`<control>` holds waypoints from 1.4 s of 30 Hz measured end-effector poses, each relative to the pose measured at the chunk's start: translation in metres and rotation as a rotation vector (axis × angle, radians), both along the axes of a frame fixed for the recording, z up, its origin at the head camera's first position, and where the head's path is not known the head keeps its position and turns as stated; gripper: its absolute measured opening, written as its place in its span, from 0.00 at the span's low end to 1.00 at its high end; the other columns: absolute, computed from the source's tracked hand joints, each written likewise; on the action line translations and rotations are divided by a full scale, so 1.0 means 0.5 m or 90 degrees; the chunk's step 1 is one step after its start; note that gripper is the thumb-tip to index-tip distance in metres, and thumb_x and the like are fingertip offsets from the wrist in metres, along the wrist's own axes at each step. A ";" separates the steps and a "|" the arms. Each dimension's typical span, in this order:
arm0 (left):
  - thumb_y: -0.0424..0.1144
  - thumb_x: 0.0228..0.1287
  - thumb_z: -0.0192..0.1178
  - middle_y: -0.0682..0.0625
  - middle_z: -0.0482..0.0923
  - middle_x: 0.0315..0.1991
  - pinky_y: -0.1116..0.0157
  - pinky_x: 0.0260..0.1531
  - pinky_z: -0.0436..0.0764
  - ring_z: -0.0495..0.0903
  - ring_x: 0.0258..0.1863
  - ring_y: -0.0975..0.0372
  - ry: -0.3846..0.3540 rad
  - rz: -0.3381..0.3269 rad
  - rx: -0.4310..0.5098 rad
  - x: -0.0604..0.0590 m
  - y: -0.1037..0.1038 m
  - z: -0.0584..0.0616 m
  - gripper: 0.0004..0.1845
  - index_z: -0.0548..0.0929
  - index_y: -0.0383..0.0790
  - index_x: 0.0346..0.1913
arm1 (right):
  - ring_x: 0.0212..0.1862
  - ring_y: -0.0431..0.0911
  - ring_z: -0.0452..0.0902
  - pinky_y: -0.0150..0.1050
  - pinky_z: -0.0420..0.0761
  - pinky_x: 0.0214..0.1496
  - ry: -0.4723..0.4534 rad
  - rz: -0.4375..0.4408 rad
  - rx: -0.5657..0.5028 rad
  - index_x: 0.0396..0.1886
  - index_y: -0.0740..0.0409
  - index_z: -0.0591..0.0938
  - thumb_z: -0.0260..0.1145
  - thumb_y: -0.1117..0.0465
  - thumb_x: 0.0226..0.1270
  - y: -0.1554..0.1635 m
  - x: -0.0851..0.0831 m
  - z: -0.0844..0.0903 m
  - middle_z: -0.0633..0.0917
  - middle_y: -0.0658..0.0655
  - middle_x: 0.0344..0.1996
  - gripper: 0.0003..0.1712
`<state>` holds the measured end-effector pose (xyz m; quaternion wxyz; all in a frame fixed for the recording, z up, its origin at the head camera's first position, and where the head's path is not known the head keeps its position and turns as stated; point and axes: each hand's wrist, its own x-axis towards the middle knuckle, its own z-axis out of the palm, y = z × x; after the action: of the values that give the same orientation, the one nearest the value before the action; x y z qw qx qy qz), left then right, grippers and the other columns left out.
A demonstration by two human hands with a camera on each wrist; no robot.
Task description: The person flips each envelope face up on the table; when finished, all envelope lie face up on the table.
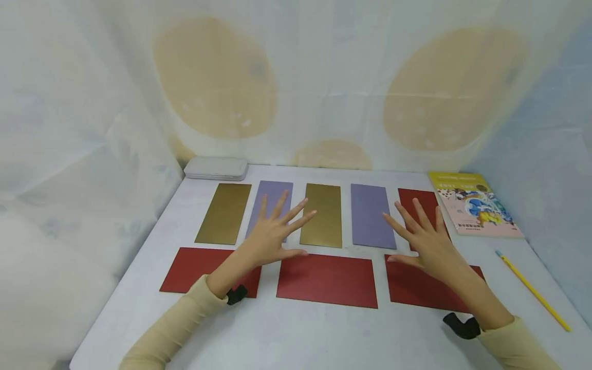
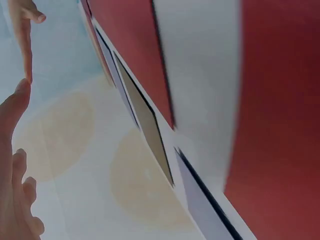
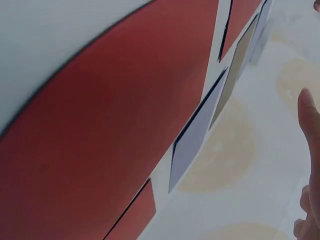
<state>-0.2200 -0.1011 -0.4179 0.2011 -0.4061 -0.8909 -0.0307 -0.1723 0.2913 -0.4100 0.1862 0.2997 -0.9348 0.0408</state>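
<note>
Both hands hover over flat coloured cards, fingers straight and spread, holding nothing. My left hand (image 1: 269,237) is above the gap between the left red card (image 1: 196,268) and the middle red card (image 1: 327,280). Its fingers overlap the left purple card (image 1: 274,192) and the centre gold card (image 1: 322,216) in the head view. My right hand (image 1: 430,247) hangs above the right red card (image 1: 418,290), covering part of it and of the upright red card (image 1: 411,198) behind. Its thumb (image 3: 307,107) shows at the right wrist view's edge.
Another gold card (image 1: 223,213) and another purple card (image 1: 372,216) lie in the back row. A pale flat case (image 1: 216,168) sits at the back left. To the right are an illustrated book (image 1: 478,205) and a yellow pencil (image 1: 534,293). Patterned curtains (image 1: 333,77) enclose the white table (image 1: 296,339).
</note>
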 end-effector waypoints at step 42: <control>0.69 0.60 0.55 0.57 0.49 0.76 0.74 0.65 0.53 0.48 0.73 0.67 -0.296 -0.155 -0.334 0.092 0.417 -0.020 0.47 0.53 0.52 0.76 | 0.53 0.62 0.76 0.52 0.80 0.44 -0.398 -0.148 -0.015 0.60 0.60 0.78 0.73 0.33 0.43 0.237 0.171 -0.046 0.81 0.65 0.54 0.49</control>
<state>-0.1738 0.1072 -0.4277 -0.1227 -0.5294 -0.8353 0.0838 -0.0866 0.4097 -0.4329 -0.1026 0.1616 -0.9741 0.1203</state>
